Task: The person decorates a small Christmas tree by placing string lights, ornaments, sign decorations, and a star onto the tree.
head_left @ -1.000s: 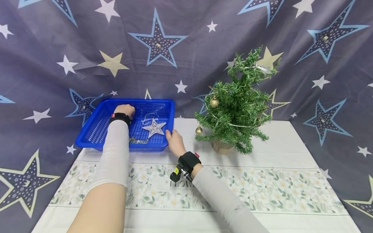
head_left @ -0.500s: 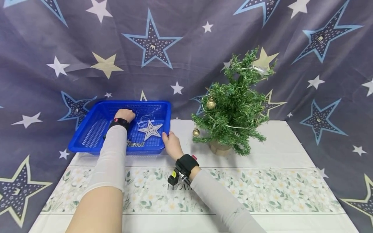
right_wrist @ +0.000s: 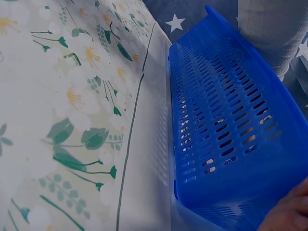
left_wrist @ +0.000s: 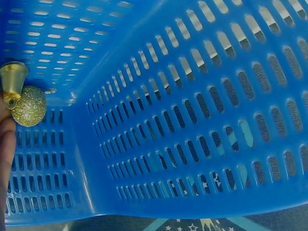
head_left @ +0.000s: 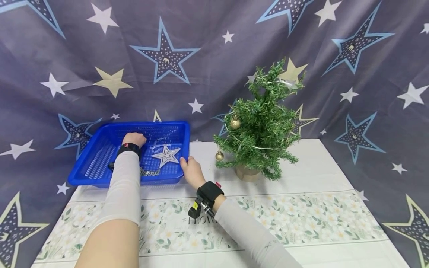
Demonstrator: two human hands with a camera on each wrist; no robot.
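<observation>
My left hand (head_left: 134,139) reaches down into a blue plastic basket (head_left: 182,128), its fingers mostly hidden in the head view. In the left wrist view its fingers (left_wrist: 6,149) lie right beside a gold bell (left_wrist: 13,79) and a glittery gold ball ornament (left_wrist: 29,107); I cannot tell whether they hold either. With its thumb over the rim, my right hand (head_left: 193,172) grips the basket's right side near the front corner. Inside the basket lie a white star ornament (head_left: 166,155) and, by the front wall, a glittery lettered ornament (head_left: 149,172), partly covered by the left sleeve.
A small green Christmas tree (head_left: 259,123) stands to the right of the basket. A gold ball (head_left: 235,123) and a smaller gold bauble (head_left: 219,155) hang on its left side. The floral tablecloth (head_left: 301,219) runs up to a star-patterned curtain (head_left: 207,82) behind.
The head view has turned, so basket, tree and curtain sit farther left in it. My left hand stays inside the basket and my right hand keeps its grip on the side.
</observation>
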